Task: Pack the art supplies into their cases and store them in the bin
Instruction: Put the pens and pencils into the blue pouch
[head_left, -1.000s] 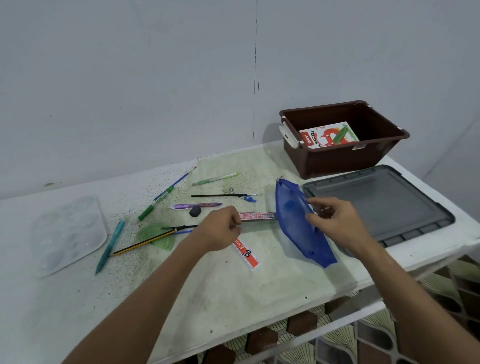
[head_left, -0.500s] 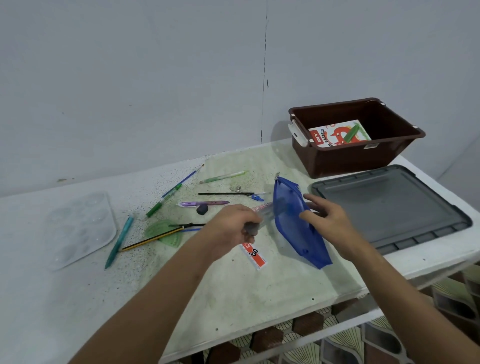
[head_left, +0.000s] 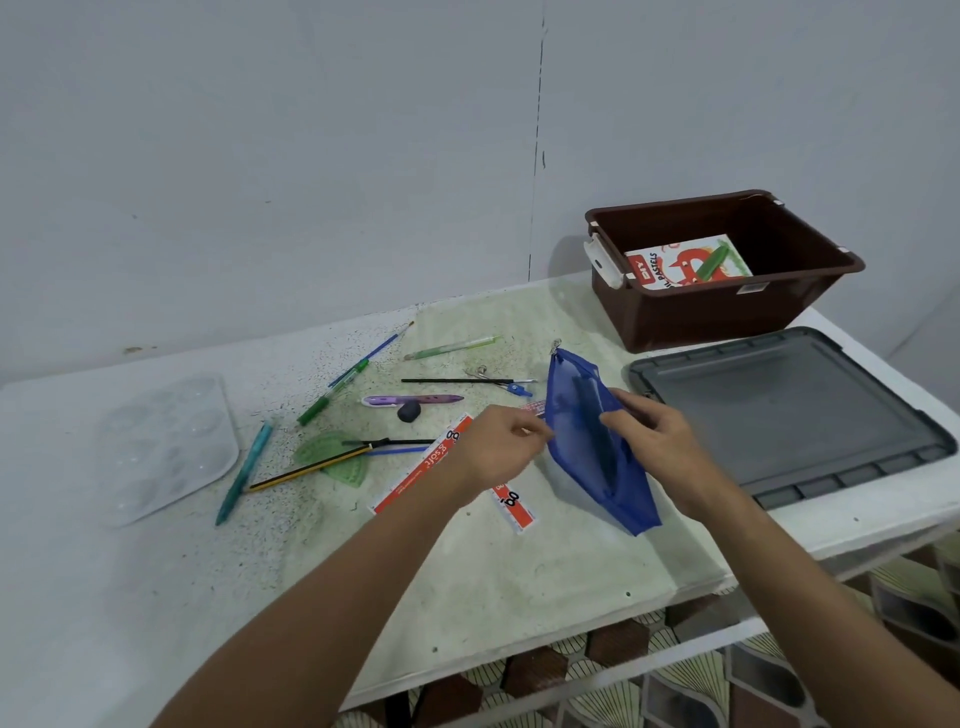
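Observation:
My right hand (head_left: 655, 441) grips the upper edge of a blue mesh zip pouch (head_left: 582, 457) and holds it up off the table, mouth facing left. At that mouth my left hand (head_left: 493, 447) pinches a clear ruler with red marks (head_left: 534, 408), whose far part lies inside the pouch. Loose on the table to the left are a green pen (head_left: 332, 397), a blue brush (head_left: 371, 353), a teal pen (head_left: 244, 470), a striped pencil (head_left: 306, 470), a green protractor (head_left: 332, 457), a purple cutter (head_left: 410, 400) and a compass (head_left: 488, 382). The brown bin (head_left: 727, 322) stands at the back right.
A box of oil pastels (head_left: 685, 262) lies in the bin. The grey bin lid (head_left: 789, 405) lies flat just right of my right hand. A clear paint palette (head_left: 166, 447) sits at far left. Two red-and-white label strips (head_left: 421, 467) lie near my left wrist.
My left hand lifted the ruler off the table and slid it rightwards into the pouch's mouth. My right hand raised and tilted the pouch while holding it.

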